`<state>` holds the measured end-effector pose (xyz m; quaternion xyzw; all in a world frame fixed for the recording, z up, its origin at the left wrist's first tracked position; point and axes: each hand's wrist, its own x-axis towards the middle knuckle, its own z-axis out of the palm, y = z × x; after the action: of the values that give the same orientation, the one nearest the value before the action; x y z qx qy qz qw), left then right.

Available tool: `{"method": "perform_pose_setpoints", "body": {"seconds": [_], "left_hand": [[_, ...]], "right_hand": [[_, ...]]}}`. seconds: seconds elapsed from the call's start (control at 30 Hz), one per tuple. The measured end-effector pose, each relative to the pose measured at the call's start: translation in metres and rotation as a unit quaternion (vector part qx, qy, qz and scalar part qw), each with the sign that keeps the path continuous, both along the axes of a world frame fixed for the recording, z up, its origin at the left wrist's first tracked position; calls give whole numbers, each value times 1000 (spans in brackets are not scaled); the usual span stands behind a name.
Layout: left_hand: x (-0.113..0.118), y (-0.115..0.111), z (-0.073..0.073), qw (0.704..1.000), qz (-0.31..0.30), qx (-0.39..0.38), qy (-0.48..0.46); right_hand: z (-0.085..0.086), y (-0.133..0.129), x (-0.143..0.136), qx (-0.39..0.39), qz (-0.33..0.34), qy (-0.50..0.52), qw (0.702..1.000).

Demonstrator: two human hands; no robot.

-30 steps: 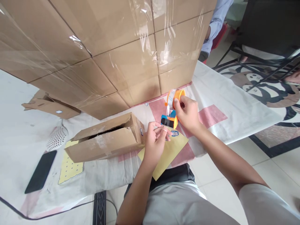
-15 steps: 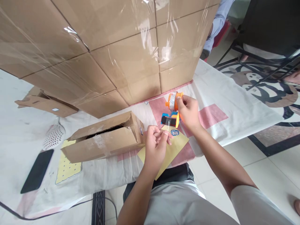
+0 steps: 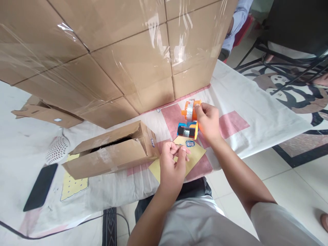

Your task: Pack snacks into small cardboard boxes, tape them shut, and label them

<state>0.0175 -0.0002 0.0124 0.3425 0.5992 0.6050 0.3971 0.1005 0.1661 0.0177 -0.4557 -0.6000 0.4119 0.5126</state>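
Note:
My right hand (image 3: 208, 119) grips an orange and blue tape dispenser (image 3: 189, 130) by its orange side. A roll of clear tape (image 3: 190, 110) sits on its upper part, and a black strip runs along its front. Just below and to the left, my left hand (image 3: 174, 160) is pinched closed, with what appears to be a short piece of clear tape, barely visible, at its fingertips. Under this hand lies a yellow sheet of paper (image 3: 193, 160) with a small blue-edged label (image 3: 190, 143); the hand hides part of both the sheet and its edge.
A worn cardboard box (image 3: 112, 150) lies left of my hands. Taped cartons (image 3: 138, 68) form a wall behind. Further left are a black phone (image 3: 41, 186), a yellow dotted card (image 3: 74, 181) and a white perforated object (image 3: 57, 149). A person's sleeve (image 3: 239, 20) shows at upper right.
The clear strip that stretched from the dispenser to my left fingers no longer spans between them. My left hand has shifted slightly down, away from the dispenser, which now tilts a little differently.

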Motion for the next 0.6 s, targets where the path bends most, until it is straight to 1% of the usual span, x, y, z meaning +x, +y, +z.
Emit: {"method": "perform_pose_setpoints", "body": {"seconds": [0.1,0.2,0.27,0.37,0.4,0.43,0.47,0.53,0.6], "left_hand": [[2,5,-6,1000,-6,15,-5],[3,15,-19,999,-5,41,3],[4,23,-29,999,-6,46,7],[5,32,-43,999,-38,17,-6],[5,34,-46,999,-47,9,-14],[5,36,-48,998,-51,7,-20],[5,37,-48,999,-46,10,-24],[4,37,-46,999,-32,17,-28],[3,35,-41,999,-20,24,-30]], "right_hand": [[-1,1,1,-29,8,28,999],[-4,0,-1,-90,39,79,992],[-5,-2,-3,-147,61,119,980],[-4,-9,-7,-235,98,172,952],[-3,-11,-8,-252,109,184,944],[-1,-12,-8,-253,111,192,942],[1,-12,-7,-235,98,200,946],[2,-7,-1,-166,42,206,964],[-1,4,10,-85,-33,191,977]]}}
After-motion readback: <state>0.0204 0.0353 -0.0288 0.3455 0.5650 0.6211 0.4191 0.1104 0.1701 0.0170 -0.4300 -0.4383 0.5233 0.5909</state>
